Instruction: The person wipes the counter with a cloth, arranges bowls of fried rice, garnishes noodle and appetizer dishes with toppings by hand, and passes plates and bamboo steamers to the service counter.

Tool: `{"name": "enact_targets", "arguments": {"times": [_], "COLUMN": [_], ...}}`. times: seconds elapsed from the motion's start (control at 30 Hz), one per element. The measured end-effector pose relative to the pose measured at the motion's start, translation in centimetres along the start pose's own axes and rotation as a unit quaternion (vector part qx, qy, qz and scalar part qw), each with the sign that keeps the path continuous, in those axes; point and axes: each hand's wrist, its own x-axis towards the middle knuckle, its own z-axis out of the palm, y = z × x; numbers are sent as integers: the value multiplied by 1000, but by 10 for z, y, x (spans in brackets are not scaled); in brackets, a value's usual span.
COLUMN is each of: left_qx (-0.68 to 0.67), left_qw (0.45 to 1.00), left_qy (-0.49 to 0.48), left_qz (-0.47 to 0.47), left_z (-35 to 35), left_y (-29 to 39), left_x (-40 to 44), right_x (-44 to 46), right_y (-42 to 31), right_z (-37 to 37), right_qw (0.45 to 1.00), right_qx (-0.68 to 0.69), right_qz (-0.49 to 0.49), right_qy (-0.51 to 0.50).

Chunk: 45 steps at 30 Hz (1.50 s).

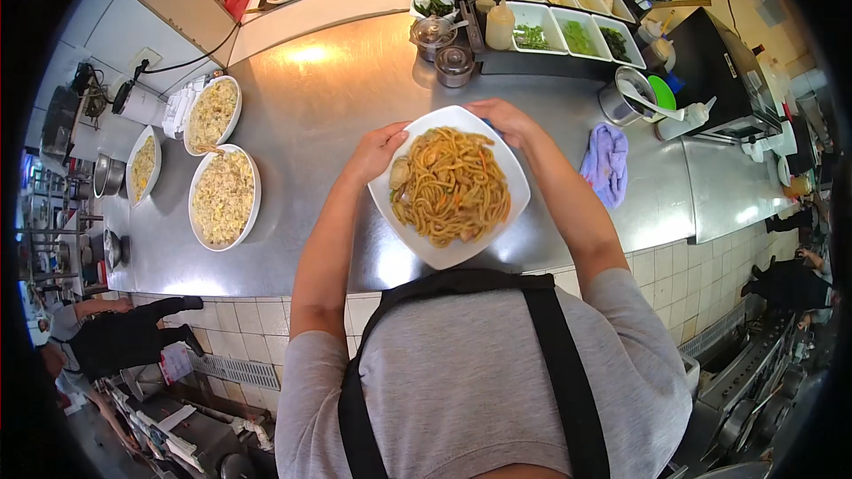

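A white square plate [437, 255] heaped with brown noodles [453, 186] is between my hands, over the near part of the steel counter. My left hand [379, 151] grips its left corner, thumb along the rim. At the upper right edge, my right hand [504, 117] is closed on the plate, with some fingers hidden beneath or behind it. Bits of carrot and pale chunks show among the noodles. Whether the plate's underside touches the counter, I cannot tell.
Left on the counter [302, 115] are several fried rice bowls [224, 197]. Topping trays [537, 28], a squeeze bottle [500, 25] and lidded jars [454, 66] line the back. A purple cloth [606, 164] and a metal pot [624, 98] lie right. Other people stand at both sides.
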Motion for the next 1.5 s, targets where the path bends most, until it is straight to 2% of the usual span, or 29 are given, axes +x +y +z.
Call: {"name": "enact_targets", "arguments": {"times": [0.1,0.13,0.2,0.3,0.4,0.5,0.6,0.7,0.8,0.93,1.03,1.17,1.2,1.27,1.3,1.33,1.37,1.4,1.43,1.5], "left_qx": [-10,0,23,16,18,-94,-298,-459,-464,-440,-407,-514,-519,-534,-501,-468,-432,-380,-347,-279], "left_qw": [999,999,1000,996,981,953,899,840,857,870,888,837,836,824,841,855,866,889,907,940], "left_qy": [-47,-36,-17,87,193,282,314,273,55,81,113,100,67,-21,-62,-103,-144,-161,-145,-110], "left_qz": [-2,-4,-6,12,-30,-52,-63,-97,-219,-209,-181,-160,-166,-188,-195,-200,-205,-200,-187,-160], "left_z": [-4,-4,-7,-3,5,26,59,82,81,47,41,71,81,90,89,87,85,82,77,66], "left_y": [1,2,6,-11,-21,-36,-30,-8,30,6,0,6,11,18,21,24,28,34,37,38], "left_x": [9,8,1,-16,-38,-57,-77,-101,-130,-115,-105,-112,-117,-124,-125,-126,-126,-128,-128,-131], "right_x": [27,28,14,-30,-75,-103,-123,-140,-146,-153,-160,-173,-176,-184,-188,-195,-200,-199,-195,-176], "right_y": [-7,-5,4,20,45,72,86,97,93,91,93,84,83,86,86,71,51,40,25,-9], "right_z": [9,9,1,-11,-4,21,58,73,79,78,85,85,80,49,33,20,5,-14,-31,-57], "right_qw": [997,994,993,988,965,934,908,889,881,892,901,884,876,907,919,952,959,910,770,694], "right_qx": [15,39,95,154,252,322,360,409,429,413,416,461,472,398,359,211,58,-247,-528,-594], "right_qz": [-18,-21,-16,-25,-64,-117,-159,-161,-154,-120,-82,-25,-17,-52,-69,-79,-86,-124,-149,-188], "right_qy": [-74,-99,-72,-23,38,100,143,128,123,143,97,73,96,131,149,208,263,309,326,360]}}
